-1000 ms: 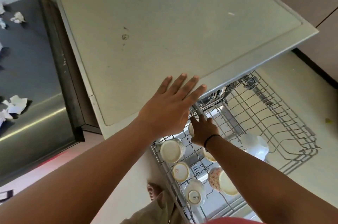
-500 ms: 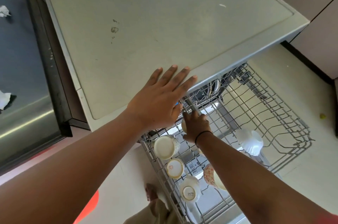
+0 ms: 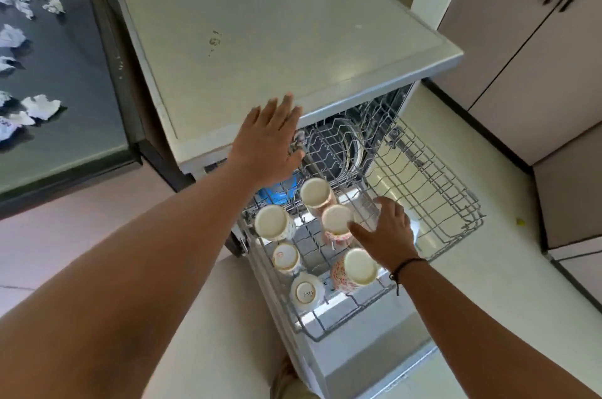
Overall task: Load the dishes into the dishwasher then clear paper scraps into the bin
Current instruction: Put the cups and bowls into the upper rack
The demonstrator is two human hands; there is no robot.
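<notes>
While the upper rack [image 3: 456, 203] sits pulled out over the open door, loading is the step in hand. Nearest, upturned cups [image 3: 355, 268] fill the rack's front-left corner. The right hand [image 3: 387, 232] hovers at mid-rack, fingers [image 3: 358, 231] loosely spread, holding nothing I can make out. Further back, the left hand [image 3: 270, 141] lies flat and wide on the dishwasher [image 3: 277, 34] top's front edge. Paper scraps [image 3: 40, 107] wait on the dark tabletop, far left. Next, I'd say: fetch another dish, or push the rack in.

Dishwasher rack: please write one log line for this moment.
left hand open on dishwasher top | right hand open over cups | rack out
</notes>
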